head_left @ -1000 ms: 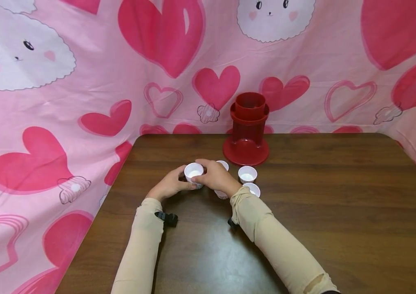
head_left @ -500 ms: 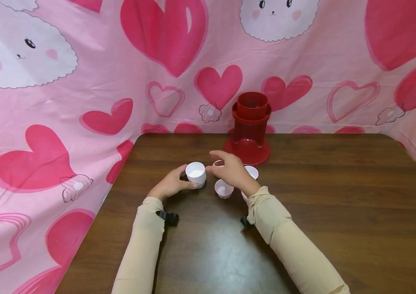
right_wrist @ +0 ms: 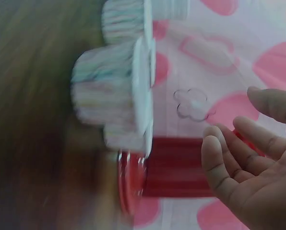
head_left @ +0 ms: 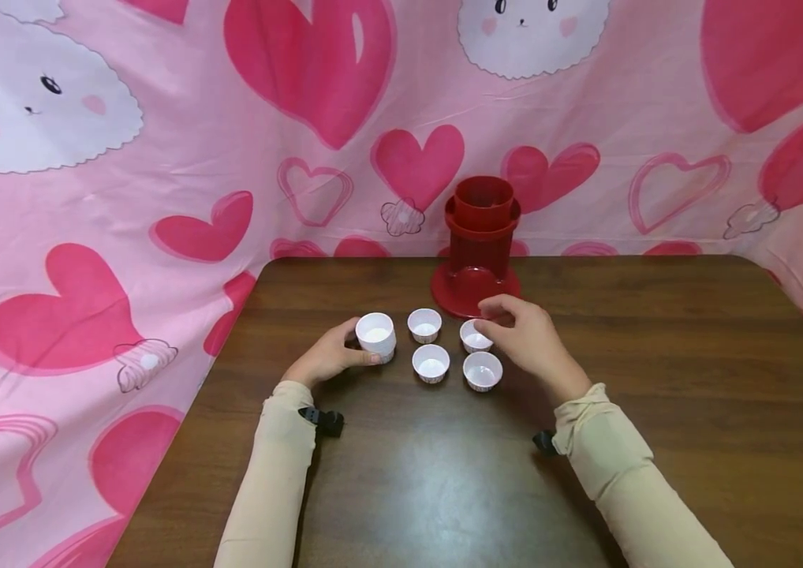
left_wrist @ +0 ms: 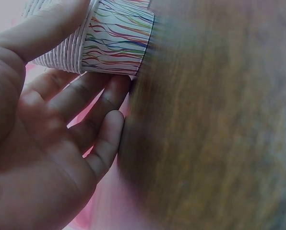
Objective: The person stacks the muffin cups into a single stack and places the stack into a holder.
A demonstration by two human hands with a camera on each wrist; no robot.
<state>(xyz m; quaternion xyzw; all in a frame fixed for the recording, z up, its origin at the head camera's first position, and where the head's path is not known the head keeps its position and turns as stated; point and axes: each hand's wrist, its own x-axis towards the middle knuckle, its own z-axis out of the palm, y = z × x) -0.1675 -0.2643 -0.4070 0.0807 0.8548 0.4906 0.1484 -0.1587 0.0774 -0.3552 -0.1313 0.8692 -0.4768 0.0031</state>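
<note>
My left hand [head_left: 325, 355] grips a stack of white paper baking cups [head_left: 376, 334] at the left of the table, thumb on the near side. Up close in the left wrist view, the stack [left_wrist: 116, 40] shows layered rims and thin coloured wavy lines. Right of the stack, single baking cups stand upright in two short rows: back left [head_left: 424, 326], front left [head_left: 431, 364], back right [head_left: 474, 341] and front right [head_left: 483, 371]. My right hand [head_left: 532, 338] hovers beside the back right cup, fingertips overlapping its rim in the head view. Nothing lies between its loosely bent fingers [right_wrist: 212, 151].
A red stand [head_left: 476, 292] with a round base and a red cylinder [head_left: 483, 207] on top rises behind the cups. The brown wooden table [head_left: 657, 379] extends to the right. Pink cloth with hearts [head_left: 288, 79] hangs behind and along the left side.
My right hand has left the stack and moved right across the single cups, to the back right one. The left hand stays on the stack, and the single cups have come into full view.
</note>
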